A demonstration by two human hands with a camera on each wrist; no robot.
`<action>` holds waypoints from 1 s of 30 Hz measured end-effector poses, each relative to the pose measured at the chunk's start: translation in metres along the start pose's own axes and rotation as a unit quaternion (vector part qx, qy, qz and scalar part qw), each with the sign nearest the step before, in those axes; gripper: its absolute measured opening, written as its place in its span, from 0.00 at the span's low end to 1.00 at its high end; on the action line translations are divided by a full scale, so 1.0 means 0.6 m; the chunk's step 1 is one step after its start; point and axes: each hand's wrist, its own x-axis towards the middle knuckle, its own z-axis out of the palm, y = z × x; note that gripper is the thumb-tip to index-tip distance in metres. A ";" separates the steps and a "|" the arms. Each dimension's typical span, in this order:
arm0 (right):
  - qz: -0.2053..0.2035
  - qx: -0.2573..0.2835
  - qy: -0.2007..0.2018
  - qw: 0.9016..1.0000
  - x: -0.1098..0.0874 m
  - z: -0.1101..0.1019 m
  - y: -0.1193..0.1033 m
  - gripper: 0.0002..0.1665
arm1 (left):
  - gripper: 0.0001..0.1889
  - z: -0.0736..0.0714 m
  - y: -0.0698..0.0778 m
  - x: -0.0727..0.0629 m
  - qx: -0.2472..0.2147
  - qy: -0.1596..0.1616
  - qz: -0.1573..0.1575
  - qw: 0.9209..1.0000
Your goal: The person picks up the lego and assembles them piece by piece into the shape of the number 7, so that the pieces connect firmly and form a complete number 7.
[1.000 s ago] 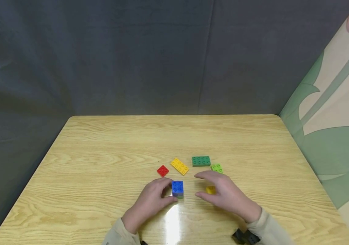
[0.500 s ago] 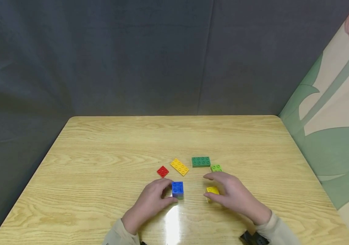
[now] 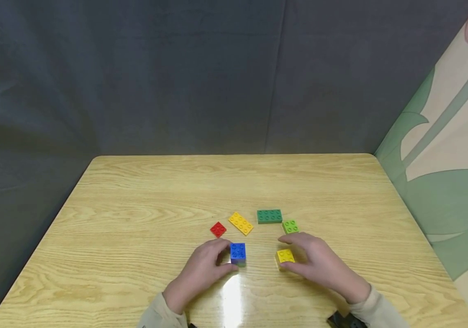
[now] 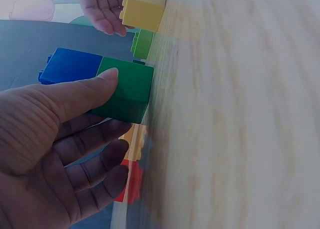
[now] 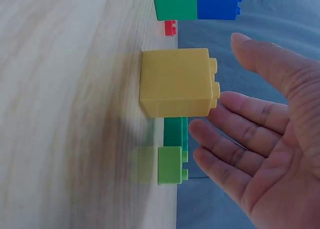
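Observation:
A blue brick [image 3: 238, 252] sits on top of a green brick [image 4: 124, 89], stacked upright on the table. My left hand [image 3: 206, 263] holds this stack, with the thumb on the near side of the green brick and the index finger behind. To the right stands a tall yellow block [image 3: 285, 256] with studs on top. My right hand [image 3: 313, 259] hovers around its right side, thumb and fingers spread. In the right wrist view a gap shows between the thumb and the yellow block [image 5: 175, 81]; the hand grips nothing.
Beyond the hands lie a red brick [image 3: 218, 229], a flat yellow brick [image 3: 241, 223], a dark green brick [image 3: 269, 216] and a light green brick [image 3: 290, 226]. All rest on the wooden table [image 3: 135, 200], which ends at a dark curtain [image 3: 176, 82].
My right hand has moved to the right, away from the stack, and the yellow block shows more between its thumb and fingers. The left hand and the bricks stay in place.

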 end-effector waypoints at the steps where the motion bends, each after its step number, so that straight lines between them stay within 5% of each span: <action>1: 0.001 0.000 -0.004 1.000 0.000 0.000 0.001 0.30 | 0.22 0.000 0.000 0.000 -0.001 -0.001 0.000 1.000; 30: 0.001 -0.002 -0.036 0.999 -0.004 0.005 0.018 0.29 | 0.20 -0.003 0.002 0.001 -0.012 -0.004 0.000 1.000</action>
